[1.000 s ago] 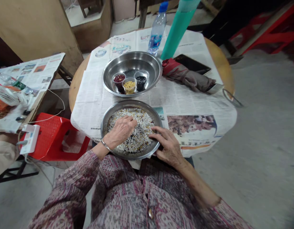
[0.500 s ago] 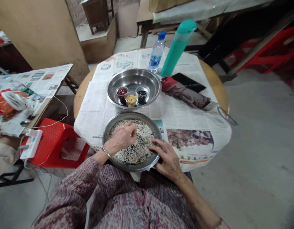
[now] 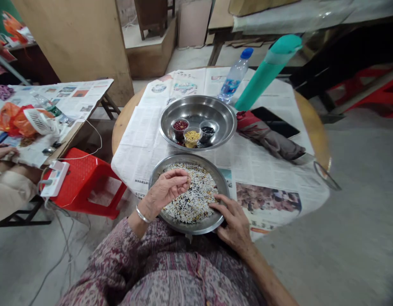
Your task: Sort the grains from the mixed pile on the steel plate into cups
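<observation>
A shallow metal basin (image 3: 157, 170) at the table's near edge holds a mix of white, black and yellow grains (image 3: 196, 199). Over its left side is my left hand (image 3: 167, 189), thumb and fingertips pinched together above the grains; whatever lies between them is too small to make out. My right hand (image 3: 234, 221) grips the basin's right rim, with fingertips inside near the grains. Just beyond, a larger metal basin (image 3: 226, 125) contains small clear cups of dark red beans (image 3: 180, 125), yellow beans (image 3: 192, 135) and black beans (image 3: 208, 130).
Behind the large basin stand a water bottle (image 3: 234, 76) and a tall green bottle (image 3: 266, 76). A folded umbrella (image 3: 269, 138) and a black tablet (image 3: 274, 121) lie at right on newspaper (image 3: 135, 136). A red stool (image 3: 84, 178) with a power strip (image 3: 55, 178) is left; another person's hand (image 3: 3, 151) shows there.
My left hand has risen from the grains and turned, its pinched fingertips now showing. My right hand stays on the rim. The whole view has shifted, so things appear further right.
</observation>
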{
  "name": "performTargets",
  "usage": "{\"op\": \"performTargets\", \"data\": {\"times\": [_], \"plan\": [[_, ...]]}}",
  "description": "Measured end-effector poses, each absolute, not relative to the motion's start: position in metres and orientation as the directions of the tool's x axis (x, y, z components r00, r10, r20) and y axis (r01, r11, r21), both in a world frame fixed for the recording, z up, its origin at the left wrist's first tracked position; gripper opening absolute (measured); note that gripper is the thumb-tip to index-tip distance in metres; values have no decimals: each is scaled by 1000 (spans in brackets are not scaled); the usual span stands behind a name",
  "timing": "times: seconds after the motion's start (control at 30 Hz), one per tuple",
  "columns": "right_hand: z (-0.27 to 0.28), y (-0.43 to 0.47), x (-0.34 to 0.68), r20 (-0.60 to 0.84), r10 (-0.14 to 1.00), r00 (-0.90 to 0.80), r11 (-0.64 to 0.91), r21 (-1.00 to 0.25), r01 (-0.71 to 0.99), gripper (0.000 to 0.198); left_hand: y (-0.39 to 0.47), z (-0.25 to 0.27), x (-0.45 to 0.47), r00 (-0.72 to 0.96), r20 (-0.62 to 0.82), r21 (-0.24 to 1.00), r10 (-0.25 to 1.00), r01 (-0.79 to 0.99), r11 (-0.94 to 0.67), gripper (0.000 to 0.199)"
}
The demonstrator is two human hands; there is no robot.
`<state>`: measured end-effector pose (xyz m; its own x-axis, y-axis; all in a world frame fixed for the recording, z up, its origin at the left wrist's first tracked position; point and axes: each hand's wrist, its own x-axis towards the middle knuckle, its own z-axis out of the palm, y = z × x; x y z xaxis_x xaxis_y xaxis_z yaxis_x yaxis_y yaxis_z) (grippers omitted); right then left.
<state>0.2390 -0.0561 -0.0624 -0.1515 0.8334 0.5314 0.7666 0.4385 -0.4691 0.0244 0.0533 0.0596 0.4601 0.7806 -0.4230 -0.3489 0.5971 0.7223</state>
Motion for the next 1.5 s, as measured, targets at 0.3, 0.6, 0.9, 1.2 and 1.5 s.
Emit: {"op": "performTargets", "data": {"times": [0.3,0.6,0.9,1.2,1.5], "plan": [[-60,-57,236,506,853,-133,408,-486,772,39,99,76,24,443,-268,914,856,-163,371,17],[-64,-57,238,509,849,-143,402,-444,801,40,200,82,73,470,196,780,861,457,-427,13],[-61,-56,237,537,831,-145,406,-408,818,36,235,63,83,601,293,411,744,623,-665,26],[-54,-55,235,513,846,-145,400,-433,808,33,176,77,55,484,558,463,674,493,-737,13],[-53,-55,236,478,867,-139,387,-471,793,36,30,19,-26,439,474,486,764,593,-642,21]]}}
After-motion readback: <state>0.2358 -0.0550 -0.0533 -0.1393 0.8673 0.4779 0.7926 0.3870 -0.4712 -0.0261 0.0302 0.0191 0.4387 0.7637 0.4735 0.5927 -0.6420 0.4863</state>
